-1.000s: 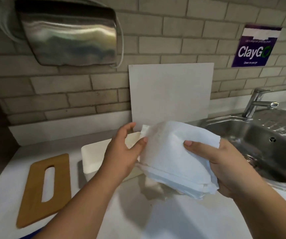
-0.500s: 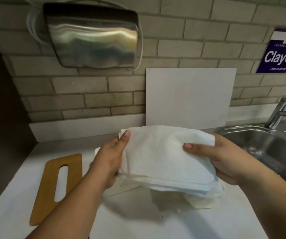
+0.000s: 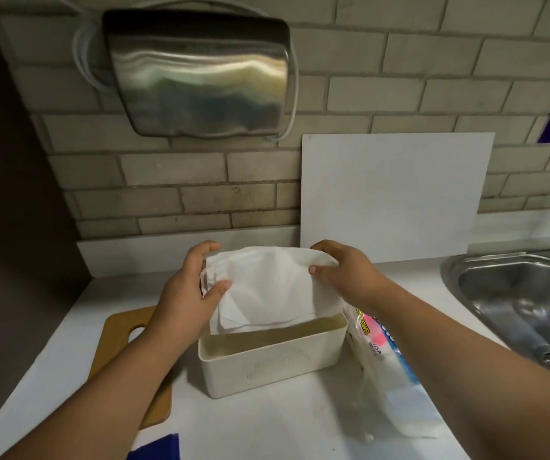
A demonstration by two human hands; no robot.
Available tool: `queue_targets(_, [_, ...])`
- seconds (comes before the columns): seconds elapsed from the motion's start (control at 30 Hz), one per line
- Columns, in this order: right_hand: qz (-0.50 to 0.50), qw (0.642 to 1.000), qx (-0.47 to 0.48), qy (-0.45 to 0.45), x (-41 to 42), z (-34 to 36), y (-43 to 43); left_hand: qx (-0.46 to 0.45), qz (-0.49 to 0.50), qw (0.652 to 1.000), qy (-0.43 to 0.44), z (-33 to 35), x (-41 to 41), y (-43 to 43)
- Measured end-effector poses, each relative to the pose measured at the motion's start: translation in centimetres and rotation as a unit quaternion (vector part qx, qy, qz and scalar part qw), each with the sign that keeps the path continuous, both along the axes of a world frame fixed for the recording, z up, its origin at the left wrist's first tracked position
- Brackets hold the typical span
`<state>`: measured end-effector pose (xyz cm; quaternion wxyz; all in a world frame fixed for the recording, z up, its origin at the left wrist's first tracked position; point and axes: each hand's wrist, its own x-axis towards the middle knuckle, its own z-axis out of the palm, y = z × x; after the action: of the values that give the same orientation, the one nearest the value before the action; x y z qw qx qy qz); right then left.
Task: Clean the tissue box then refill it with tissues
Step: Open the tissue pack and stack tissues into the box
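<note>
Refill step, stack going in. Both hands are clamped on the folded tissue stack [image 3: 267,287]: left hand [image 3: 184,293] pinches the left end with the thumb on the front face, right hand [image 3: 346,273] does the same at the right end. The hands are apart, one on each end.

The stack is tilted, top edge leaning towards the wall and bottom edge down at the far rim of the tissue box [image 3: 267,366]. Can't tell if that edge is inside yet. The box is open-topped and looks empty, sitting on the white counter [image 3: 267,426] between the wooden slotted lid [image 3: 119,330] on the left and the opened tissue pack wrapper [image 3: 379,360] touching its right side.

My read on doing this well:
- Square the stack to the box's long axis first; it looks close to the box's length, so a skewed entry will likely snag the corners.
- Lay it flat and lower both ends together.
- The front sheets are bowing loose, so hold the thumbs on until the stack seats, or the layers will fan.
- Leave the top sheet free to feed through the lid slot.
- The box is light plastic and may skid if the rim gets pushed.

The sink [image 3: 512,293] is well off to the right, so keep the tissues away from any wet.
</note>
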<state>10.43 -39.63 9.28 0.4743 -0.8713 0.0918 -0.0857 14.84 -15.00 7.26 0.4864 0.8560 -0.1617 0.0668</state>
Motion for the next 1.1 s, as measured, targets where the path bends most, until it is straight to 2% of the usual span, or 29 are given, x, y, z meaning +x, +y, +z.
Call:
queue_targets(0.13, [0.036,0.998,-0.054,0.017,0.7,-0.3,0.1,0.115,-0.057,0.992,-0.013,-0.1,0.5,1.2])
queue_targets(0.2, [0.077,0.992,-0.084,0.057,0.8,-0.4,-0.3,0.173,-0.099,0.98,0.003,0.0,0.6,1.7])
queue_targets(0.27, [0.128,0.976,-0.134,0.116,0.8,-0.3,-0.4,0.233,-0.132,0.963,0.027,0.3,0.7,2.0])
queue_targets(0.37, [0.162,0.948,-0.219,0.166,1.1,-0.3,0.0,0.268,-0.139,0.952,0.047,0.8,0.8,1.8])
queue_targets(0.43, [0.192,0.912,-0.312,0.183,1.4,-0.3,1.0,0.319,-0.13,0.938,0.041,0.6,0.9,1.2])
queue_targets(0.53, [0.217,0.857,-0.415,0.213,1.7,-0.8,2.5,0.447,-0.097,0.889,-0.007,-0.5,0.8,0.0])
queue_targets(0.63, [0.21,0.834,-0.463,0.216,2.2,-2.3,3.5,0.571,-0.064,0.816,-0.058,-1.8,1.0,-1.2])
queue_targets(0.8, [0.158,0.835,-0.495,0.18,2.6,-4.1,4.2,0.631,-0.054,0.765,-0.12,-2.7,1.4,-1.9])
queue_targets(0.9, [0.16,0.816,-0.547,0.1,2.6,-3.7,4.3,0.605,-0.081,0.774,-0.168,-2.9,1.4,-2.3])
queue_targets(0.97, [0.187,0.81,-0.552,0.065,2.6,-3.4,4.4,0.588,-0.122,0.789,-0.126,-2.8,1.1,-2.5])
queue_targets(1.03, [0.218,0.797,-0.551,0.111,2.5,-3.5,4.5,0.629,-0.144,0.762,-0.054,-3.1,1.0,-2.7])
queue_targets(1.1, [0.24,0.762,-0.569,0.192,3.3,-4.3,4.4,0.686,-0.144,0.712,-0.042,-3.9,1.3,-2.8])
